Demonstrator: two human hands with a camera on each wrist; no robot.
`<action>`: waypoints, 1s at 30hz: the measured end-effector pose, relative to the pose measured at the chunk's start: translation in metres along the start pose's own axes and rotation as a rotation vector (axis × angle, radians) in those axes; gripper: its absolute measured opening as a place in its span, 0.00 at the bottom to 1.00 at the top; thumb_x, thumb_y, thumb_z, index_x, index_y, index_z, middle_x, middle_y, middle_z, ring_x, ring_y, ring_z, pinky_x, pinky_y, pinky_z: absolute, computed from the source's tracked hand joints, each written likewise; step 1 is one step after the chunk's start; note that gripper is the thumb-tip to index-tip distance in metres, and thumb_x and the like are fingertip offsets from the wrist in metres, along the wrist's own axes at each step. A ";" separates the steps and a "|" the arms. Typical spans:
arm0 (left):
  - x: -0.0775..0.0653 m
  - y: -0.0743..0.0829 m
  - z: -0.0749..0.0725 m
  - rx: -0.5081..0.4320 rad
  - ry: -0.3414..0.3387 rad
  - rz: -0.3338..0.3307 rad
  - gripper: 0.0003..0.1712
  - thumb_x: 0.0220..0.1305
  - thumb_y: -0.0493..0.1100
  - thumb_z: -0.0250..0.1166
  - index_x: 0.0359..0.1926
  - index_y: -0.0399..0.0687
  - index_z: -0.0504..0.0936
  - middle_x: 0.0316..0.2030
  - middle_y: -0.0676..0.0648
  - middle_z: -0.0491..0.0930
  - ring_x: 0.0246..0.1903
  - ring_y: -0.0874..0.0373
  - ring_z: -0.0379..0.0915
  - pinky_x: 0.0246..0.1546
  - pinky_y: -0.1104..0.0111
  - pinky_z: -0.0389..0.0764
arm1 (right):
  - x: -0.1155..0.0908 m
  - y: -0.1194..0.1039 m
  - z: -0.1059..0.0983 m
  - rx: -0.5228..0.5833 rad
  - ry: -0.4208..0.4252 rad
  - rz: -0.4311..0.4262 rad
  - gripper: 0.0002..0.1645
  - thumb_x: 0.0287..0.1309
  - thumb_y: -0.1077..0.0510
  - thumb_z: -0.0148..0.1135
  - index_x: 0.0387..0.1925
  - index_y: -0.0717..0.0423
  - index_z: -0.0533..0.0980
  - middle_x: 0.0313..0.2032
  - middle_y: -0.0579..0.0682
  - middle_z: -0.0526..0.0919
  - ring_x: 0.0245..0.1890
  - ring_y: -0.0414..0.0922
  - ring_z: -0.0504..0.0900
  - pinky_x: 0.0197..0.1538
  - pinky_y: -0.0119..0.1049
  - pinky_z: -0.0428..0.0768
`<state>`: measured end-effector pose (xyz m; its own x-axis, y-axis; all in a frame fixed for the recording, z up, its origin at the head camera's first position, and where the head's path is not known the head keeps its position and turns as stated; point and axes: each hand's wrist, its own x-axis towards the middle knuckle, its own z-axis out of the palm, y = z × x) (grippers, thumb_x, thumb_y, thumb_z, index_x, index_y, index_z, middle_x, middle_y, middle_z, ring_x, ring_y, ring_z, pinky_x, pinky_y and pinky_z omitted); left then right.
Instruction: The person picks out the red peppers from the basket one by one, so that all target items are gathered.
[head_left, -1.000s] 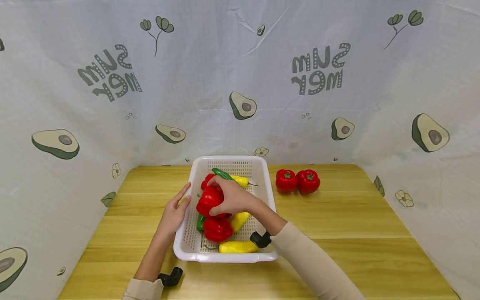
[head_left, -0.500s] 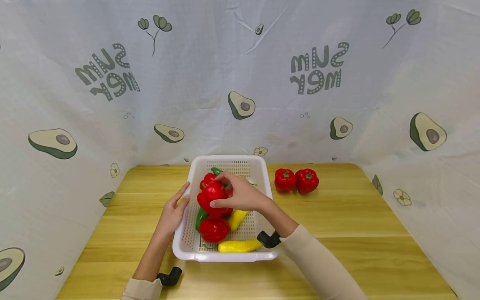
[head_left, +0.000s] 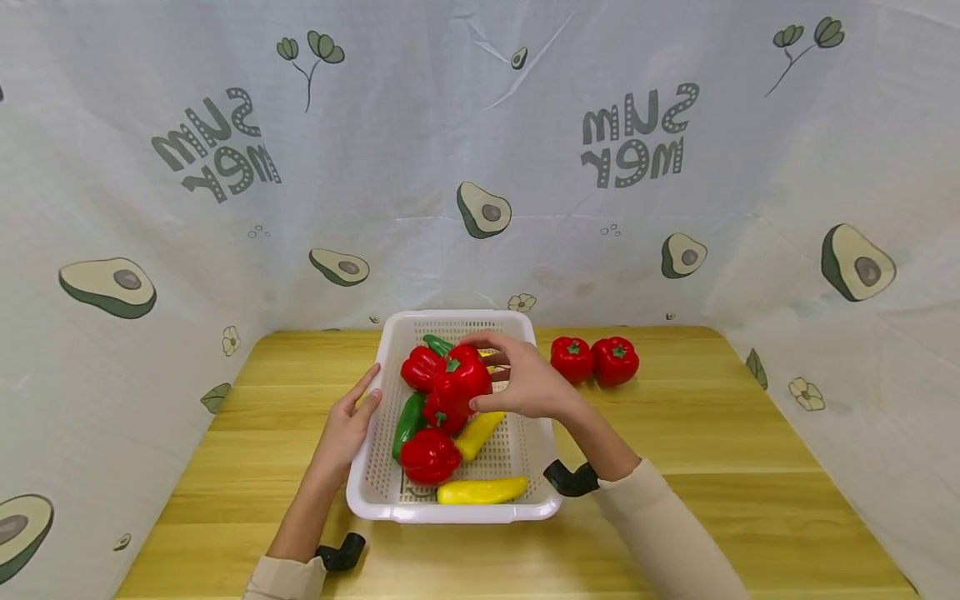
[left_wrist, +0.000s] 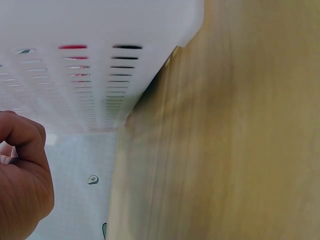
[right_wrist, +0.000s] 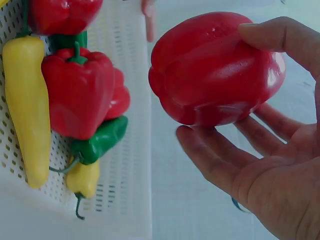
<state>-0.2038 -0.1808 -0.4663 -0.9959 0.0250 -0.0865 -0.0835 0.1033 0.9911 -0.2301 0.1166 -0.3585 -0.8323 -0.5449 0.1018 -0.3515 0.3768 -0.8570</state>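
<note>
My right hand (head_left: pixel 528 379) grips a red bell pepper (head_left: pixel 461 372) between thumb and fingers, held above the white basket (head_left: pixel 536 417). In the right wrist view this bell pepper (right_wrist: pixel 210 72) is raised, its blossom end towards the thumb side. My left hand (head_left: pixel 350 429) holds the left rim of the basket; the left wrist view shows its bent thumb side (left_wrist: pixel 22 180) close to the slotted wall (left_wrist: pixel 145 30). Below the lifted pepper lie more red bell peppers (head_left: pixel 430 457), a green pepper (head_left: pixel 408 425) and long yellow peppers (head_left: pixel 482 491).
Two red bell peppers (head_left: pixel 572 360) stand side by side on the wooden table (head_left: pixel 675 433), right of the basket. Another green pepper (head_left: pixel 437 343) lies near the basket's back. A printed cloth (head_left: pixel 420 275) hangs behind and at both sides of the table.
My right hand has lifted the red bell pepper from the pile and moved it to the right, uncovering the peppers beneath. My left hand stays at the basket rim.
</note>
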 end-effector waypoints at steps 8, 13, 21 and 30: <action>0.000 0.001 0.001 0.002 0.008 -0.002 0.29 0.80 0.55 0.54 0.78 0.74 0.63 0.73 0.42 0.69 0.60 0.41 0.79 0.49 0.55 0.89 | -0.022 0.013 -0.025 0.042 0.078 -0.022 0.48 0.45 0.63 0.79 0.69 0.47 0.69 0.66 0.51 0.76 0.63 0.57 0.78 0.62 0.55 0.83; 0.000 0.001 0.002 -0.003 0.004 -0.018 0.29 0.80 0.55 0.54 0.77 0.77 0.63 0.73 0.44 0.70 0.61 0.41 0.79 0.50 0.54 0.89 | -0.038 0.024 -0.041 0.060 0.132 -0.009 0.51 0.44 0.65 0.80 0.70 0.50 0.67 0.66 0.54 0.74 0.63 0.59 0.78 0.59 0.49 0.86; -0.001 0.002 0.002 0.006 0.010 -0.006 0.29 0.81 0.54 0.53 0.78 0.73 0.62 0.74 0.41 0.68 0.60 0.41 0.79 0.50 0.54 0.89 | -0.058 0.045 -0.069 0.049 0.227 0.004 0.50 0.46 0.68 0.78 0.70 0.53 0.66 0.68 0.57 0.72 0.64 0.61 0.76 0.57 0.39 0.86; -0.001 0.002 0.002 -0.009 0.001 -0.014 0.29 0.80 0.54 0.54 0.77 0.76 0.63 0.73 0.44 0.70 0.60 0.40 0.79 0.50 0.54 0.89 | -0.079 0.076 -0.088 0.059 0.268 0.082 0.48 0.51 0.71 0.74 0.72 0.59 0.62 0.69 0.62 0.68 0.65 0.65 0.73 0.58 0.31 0.84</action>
<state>-0.2025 -0.1784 -0.4642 -0.9947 0.0226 -0.1003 -0.0977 0.0945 0.9907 -0.2290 0.2539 -0.3871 -0.9434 -0.2937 0.1541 -0.2591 0.3625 -0.8952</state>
